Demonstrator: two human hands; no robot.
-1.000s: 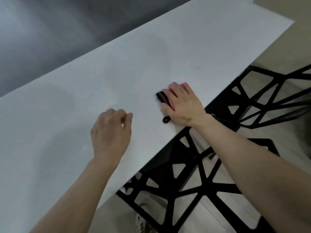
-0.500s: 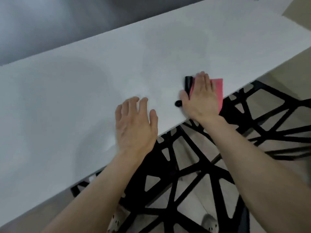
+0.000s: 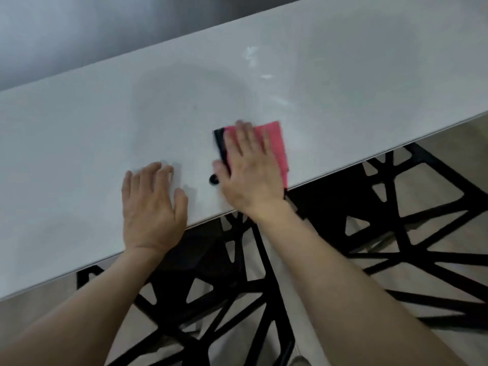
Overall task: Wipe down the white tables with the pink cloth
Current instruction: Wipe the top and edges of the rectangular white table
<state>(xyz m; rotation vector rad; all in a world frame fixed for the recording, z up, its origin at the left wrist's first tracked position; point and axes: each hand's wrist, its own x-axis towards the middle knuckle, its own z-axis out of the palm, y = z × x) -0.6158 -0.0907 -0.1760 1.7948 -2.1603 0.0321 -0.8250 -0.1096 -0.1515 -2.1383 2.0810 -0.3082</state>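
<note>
A: How do the hands sit?

B: The right hand (image 3: 250, 170) lies flat, fingers spread, pressing the flat rectangular pink cloth (image 3: 277, 143) onto the glossy white table top (image 3: 343, 83) near its front edge. A black strip (image 3: 220, 146) runs along the cloth's left side beside the thumb.

A: And the other one?

B: The left hand (image 3: 151, 204) rests palm down, fingers open, holding nothing, just beside the right.

A: Surfaces?

B: The top is smooth and reflective. Below the edge, a black angular lattice frame (image 3: 383, 233) stands on the pale floor (image 3: 449, 143).
</note>
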